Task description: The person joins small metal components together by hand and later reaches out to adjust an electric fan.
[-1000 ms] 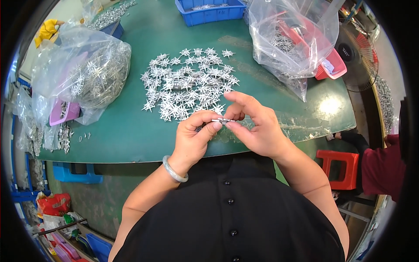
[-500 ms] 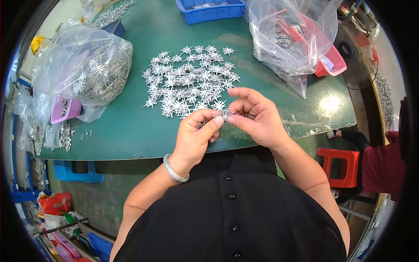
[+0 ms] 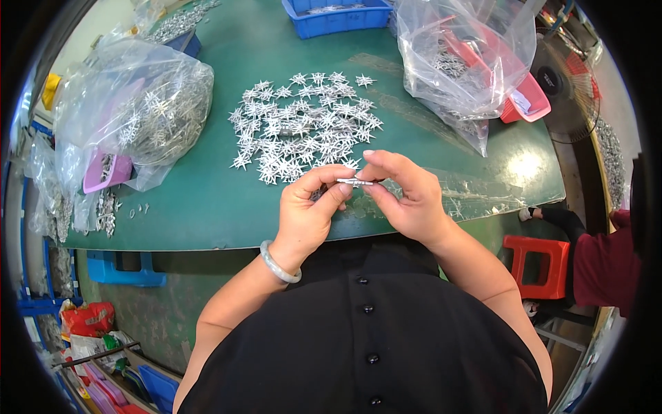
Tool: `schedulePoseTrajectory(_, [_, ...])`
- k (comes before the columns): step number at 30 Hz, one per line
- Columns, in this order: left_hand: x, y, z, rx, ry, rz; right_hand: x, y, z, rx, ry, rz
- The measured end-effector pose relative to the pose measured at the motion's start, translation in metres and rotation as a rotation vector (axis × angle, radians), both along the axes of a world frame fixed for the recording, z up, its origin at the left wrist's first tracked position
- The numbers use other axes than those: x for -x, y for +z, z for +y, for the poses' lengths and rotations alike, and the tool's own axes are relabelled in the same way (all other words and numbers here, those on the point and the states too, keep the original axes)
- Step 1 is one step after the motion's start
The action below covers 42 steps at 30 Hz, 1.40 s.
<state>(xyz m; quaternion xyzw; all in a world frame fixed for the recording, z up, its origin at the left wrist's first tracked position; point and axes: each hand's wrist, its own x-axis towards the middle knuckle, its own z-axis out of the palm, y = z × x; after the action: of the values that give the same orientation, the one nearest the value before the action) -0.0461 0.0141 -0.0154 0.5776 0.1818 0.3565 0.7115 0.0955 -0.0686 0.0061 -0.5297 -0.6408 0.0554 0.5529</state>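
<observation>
Between my two hands, near the table's front edge, is a small silver spiky metal part (image 3: 354, 182), seen nearly edge-on. My left hand (image 3: 308, 207), with a pale bangle (image 3: 278, 263) at its wrist, pinches one end between thumb and fingers. The other end sits in the fingertips of my right hand (image 3: 408, 196). Just beyond my hands lies a broad pile of silver star-shaped metal parts (image 3: 303, 127) with thin points. Part of the pile's near edge is hidden behind my fingers.
Clear plastic bags of metal parts stand at left (image 3: 162, 110) and right (image 3: 452, 65), over a purple bin (image 3: 103, 176) and a pink bin (image 3: 531, 96). A blue tray (image 3: 338, 24) is at the back. A fan (image 3: 562, 83), a red stool (image 3: 534, 265) and a seated person (image 3: 607, 265) are at right.
The metal part has turned from showing its spiky shape to lying nearly edge-on. My right fingers have shifted slightly around it, and both hands keep their pinch.
</observation>
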Motion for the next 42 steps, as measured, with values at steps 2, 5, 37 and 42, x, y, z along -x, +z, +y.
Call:
schedulePoseTrajectory(2, [-0.001,0.001,0.0,-0.001,-0.001,-0.015,0.001,0.002,0.0,-0.022,-0.004,-0.036])
schedulePoseTrajectory(5, [-0.001,0.001,0.001,0.005,-0.009,-0.039,0.003,0.004,0.0,-0.057,-0.009,-0.081])
schedulePoseTrajectory(37, [0.037,-0.015,0.02,0.775,-0.24,-0.259,0.005,-0.018,0.012,0.445,-0.208,-0.404])
schedulePoseTrajectory(42, [0.034,-0.005,0.014,0.668,-0.189,-0.091,0.003,-0.019,0.008,0.452,-0.2,-0.398])
